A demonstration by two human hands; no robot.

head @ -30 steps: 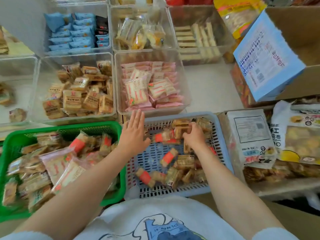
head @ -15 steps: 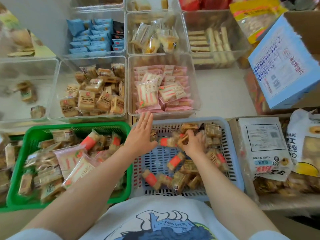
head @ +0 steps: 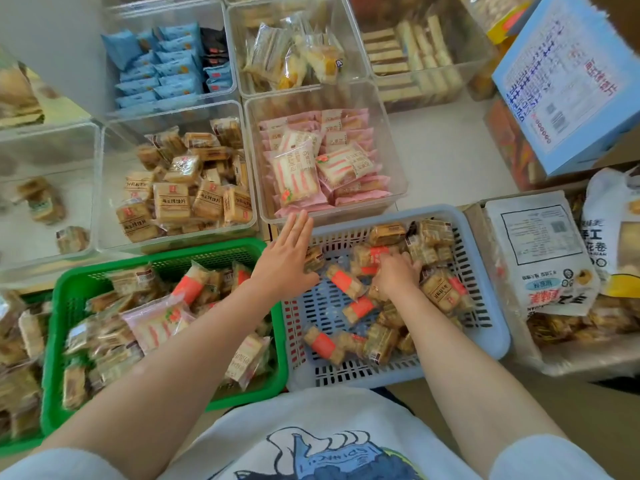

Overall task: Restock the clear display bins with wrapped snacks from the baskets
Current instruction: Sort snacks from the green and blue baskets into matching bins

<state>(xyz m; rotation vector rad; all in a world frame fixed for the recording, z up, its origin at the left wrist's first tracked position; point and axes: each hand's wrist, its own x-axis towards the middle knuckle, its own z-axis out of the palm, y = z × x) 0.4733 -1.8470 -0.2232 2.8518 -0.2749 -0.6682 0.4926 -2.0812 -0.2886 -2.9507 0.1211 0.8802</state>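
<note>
Curled over the snack pile, the right hand digs among wrapped snacks in the blue basket; what it grips, if anything, cannot be told.

Left hand lies flat, fingers straight and pointing toward the clear bin of pink packets, over the basket's near-left rim. One orange-banded snack lies with its long axis diagonal, just left of the right hand.

We can't see the right hand's fingertips, buried among wrappers in the blue basket; the second green basket is cut off left.
</note>
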